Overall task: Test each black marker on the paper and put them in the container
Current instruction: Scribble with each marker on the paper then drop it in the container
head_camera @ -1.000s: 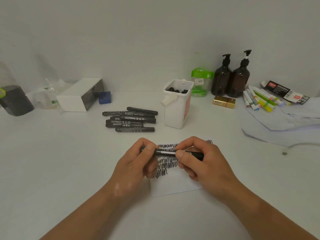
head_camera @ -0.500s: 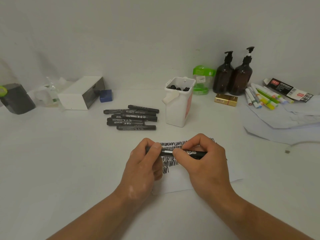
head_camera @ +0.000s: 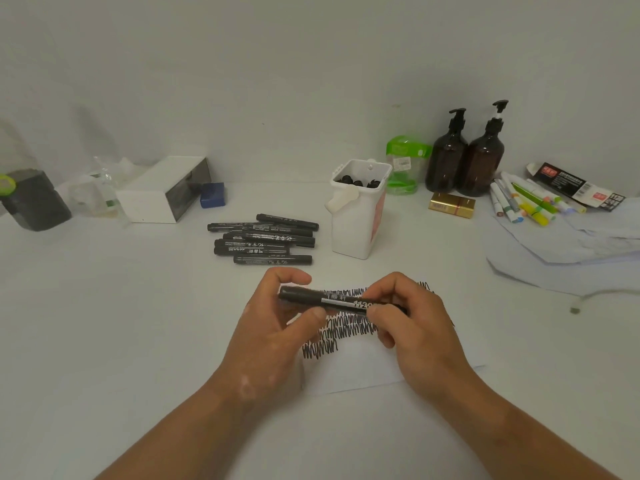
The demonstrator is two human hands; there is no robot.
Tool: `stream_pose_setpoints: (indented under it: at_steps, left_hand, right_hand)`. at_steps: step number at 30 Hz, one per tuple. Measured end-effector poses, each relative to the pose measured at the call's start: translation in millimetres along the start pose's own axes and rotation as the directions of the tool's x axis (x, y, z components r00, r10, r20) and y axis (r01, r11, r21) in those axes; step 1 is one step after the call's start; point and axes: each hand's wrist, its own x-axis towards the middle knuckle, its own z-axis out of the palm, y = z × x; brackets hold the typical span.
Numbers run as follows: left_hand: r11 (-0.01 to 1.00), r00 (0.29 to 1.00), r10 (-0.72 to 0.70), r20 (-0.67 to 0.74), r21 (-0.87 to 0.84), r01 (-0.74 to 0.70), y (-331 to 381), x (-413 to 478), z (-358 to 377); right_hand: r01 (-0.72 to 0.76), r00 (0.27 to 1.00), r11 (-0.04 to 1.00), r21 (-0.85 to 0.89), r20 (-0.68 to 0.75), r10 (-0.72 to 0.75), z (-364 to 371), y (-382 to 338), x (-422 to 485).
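Left hand: my left hand (head_camera: pixel 273 327) pinched the left end of the black marker (head_camera: pixel 332 299), thumb below and fingers curled over the top.
Right hand: my right hand (head_camera: pixel 415 323) gripped the right part of the same barrel between thumb and fingertips, so both hands were clamped on one pen, close together.
Marker in hand: it lay roughly level, raised above the paper (head_camera: pixel 363 372); I could not tell whether its cap was on.
Paper: a white sheet lay flat on the desk (head_camera: pixel 104 323) under my hands, with rows of black scribbles (head_camera: pixel 346 327) across its upper part.
Container: the white container (head_camera: pixel 356 220) stood upright beyond the paper, and the dark ends of several stored markers (head_camera: pixel 356 182) showed at its open top.
Waiting pens: a pile of black markers (head_camera: pixel 266 240) lay on the desk just left of the container.
Back right: two brown pump bottles (head_camera: pixel 446 157) stood side by side against the wall, with a green-lidded jar (head_camera: pixel 405 164) to their left and a gold box (head_camera: pixel 452 205) in front.
Far right: coloured markers (head_camera: pixel 523 202) rested on loose sheets (head_camera: pixel 571 244).
Back left: a white box (head_camera: pixel 162 192) sat with a blue block (head_camera: pixel 212 194) beside it.
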Motion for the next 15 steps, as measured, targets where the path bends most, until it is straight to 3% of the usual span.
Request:
stream_pose_setpoints:
  at_steps: [2,7,11,15]
  left_hand:
    - [0.995,0.999,0.002,0.035,-0.097,0.001,-2,3,-4]
    - [0.997,0.995,-0.004,0.098,-0.074,0.011,-5,4,-3]
    - [0.998,0.997,-0.009,0.079,-0.062,0.014,-2,4,-5]
    - [0.992,0.993,0.035,0.112,0.113,-0.048,5,2,-5]
  right_hand:
    - [-0.011,0.999,1.000,0.018,0.032,0.010,1,1,0]
    - [-0.014,0.983,1.000,0.004,0.184,0.013,5,5,-6]
    - [0.126,0.988,0.962,-0.241,0.118,-0.100,2,7,-6]
    - [0.066,0.998,0.994,-0.088,0.025,-0.064,-8,3,0]
